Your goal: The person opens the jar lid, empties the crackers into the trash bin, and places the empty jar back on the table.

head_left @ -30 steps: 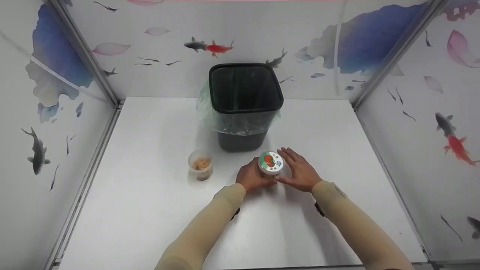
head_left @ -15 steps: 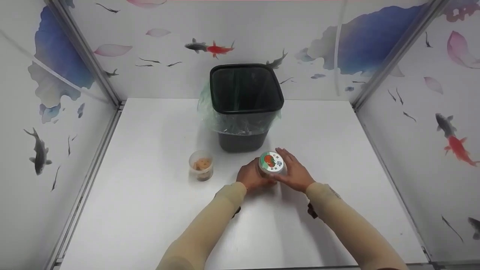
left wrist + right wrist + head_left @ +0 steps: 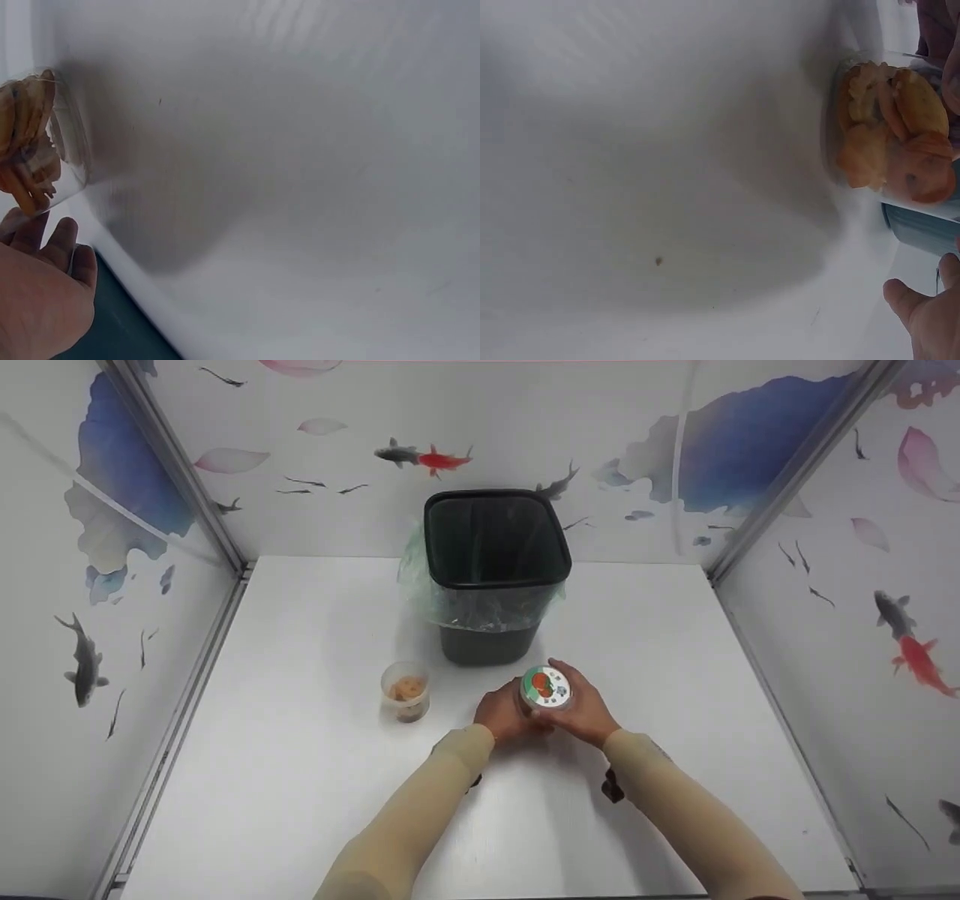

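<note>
Closing hand: right hand [image 3: 590,711]; thumb and fingers curled round the upper part of the jar [image 3: 835,135], beside its lid [image 3: 546,688]. One second earlier, the fingers were spread at the jar's right side.
Supporting hand: left hand [image 3: 501,712]; grips the jar from the left side, position unchanged over the same interval. Exact finger placement under the lid is hidden from above.
Jar position: right of the midline of the tabletop [image 3: 300,780], well apart from the back and front edges. Contact between base and tabletop: cannot tell.
Jar contents: pale brown and orange pieces [image 3: 919,105], biscuit-like, visible through the clear wall.
Lid condition: seated on the jar; printed green and white, with an orange figure.
Effect of change: the jar is judged to be secured by both hands instead of the left alone. No gap under the lid is visible.
Cup: translucent cup [image 3: 411,713] without a lid, upright, left of the jar towards the left edge; similar pieces inside; unchanged.
Bin: black bin [image 3: 491,650] near the middle of the back edge, behind the jar; liner [image 3: 487,619] folded over the outside; unchanged.
</note>
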`<state>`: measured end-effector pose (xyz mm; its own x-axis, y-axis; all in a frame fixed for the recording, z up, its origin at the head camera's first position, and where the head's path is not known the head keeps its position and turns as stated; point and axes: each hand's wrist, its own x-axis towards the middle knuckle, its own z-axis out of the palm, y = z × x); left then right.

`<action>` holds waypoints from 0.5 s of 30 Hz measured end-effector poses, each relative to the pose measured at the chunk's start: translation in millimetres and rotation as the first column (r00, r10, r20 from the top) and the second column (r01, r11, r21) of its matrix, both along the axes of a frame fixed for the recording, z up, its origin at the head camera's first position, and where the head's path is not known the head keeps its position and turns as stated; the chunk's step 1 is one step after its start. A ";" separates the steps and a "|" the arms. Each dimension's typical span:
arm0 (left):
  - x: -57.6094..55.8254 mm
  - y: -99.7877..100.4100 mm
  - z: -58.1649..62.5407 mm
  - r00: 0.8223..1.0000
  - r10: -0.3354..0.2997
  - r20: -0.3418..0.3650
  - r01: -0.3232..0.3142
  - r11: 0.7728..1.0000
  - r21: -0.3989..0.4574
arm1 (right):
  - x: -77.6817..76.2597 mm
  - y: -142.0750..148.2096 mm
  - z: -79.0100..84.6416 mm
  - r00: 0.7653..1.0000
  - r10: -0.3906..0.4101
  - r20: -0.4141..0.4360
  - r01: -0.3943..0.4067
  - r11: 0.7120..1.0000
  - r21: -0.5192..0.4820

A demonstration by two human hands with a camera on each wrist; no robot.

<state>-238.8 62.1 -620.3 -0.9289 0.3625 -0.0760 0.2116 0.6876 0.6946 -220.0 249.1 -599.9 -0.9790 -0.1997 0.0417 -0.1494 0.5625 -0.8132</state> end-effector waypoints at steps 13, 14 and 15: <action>-3.4 -1.2 -2.9 1.000 -0.023 -0.021 0.023 1.000 -0.002 | -4.1 -2.3 -0.3 1.000 0.011 0.027 -0.008 0.992 -0.127; -3.6 -1.5 -3.7 0.999 -0.023 -0.029 0.023 1.000 0.002 | -4.6 -2.0 -0.2 0.999 0.019 0.028 -0.016 0.992 -0.128; -3.7 -1.8 -4.7 0.999 -0.023 -0.039 0.023 1.000 0.004 | -5.2 -1.8 -0.1 0.999 0.026 0.029 -0.022 0.992 -0.128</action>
<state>-242.5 60.3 -625.0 -0.9226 0.3838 -0.0386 0.2537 0.6791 0.6888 -225.2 247.4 -599.9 -0.9752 -0.2182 0.0382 -0.1354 0.4507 -0.8823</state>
